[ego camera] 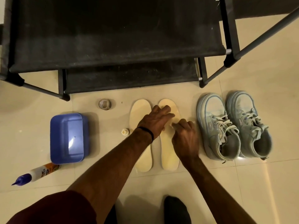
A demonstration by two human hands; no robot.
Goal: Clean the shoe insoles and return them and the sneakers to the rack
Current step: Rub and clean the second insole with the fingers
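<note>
two pale yellow insoles (168, 143) lying side by side on the floor at 6 o'clock of the black rack (113, 38), left hand (155, 121) pressing flat, grip released, right hand (186, 139) pinching something small and whitish, sneakers (233, 126) sitting at 3 o'clock

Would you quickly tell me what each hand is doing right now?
Left hand: open, fingers flat, pressing on the right insole.
Right hand: fingers curled, pinching something small and pale against that insole; what it is cannot be told.

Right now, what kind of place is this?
Probably a home entryway or shoe-storage corner. A black fabric-shelf shoe rack stands on a cream tiled floor, a pair of pale blue sneakers sits beside it, and two insoles lie on the tiles in front.
</note>
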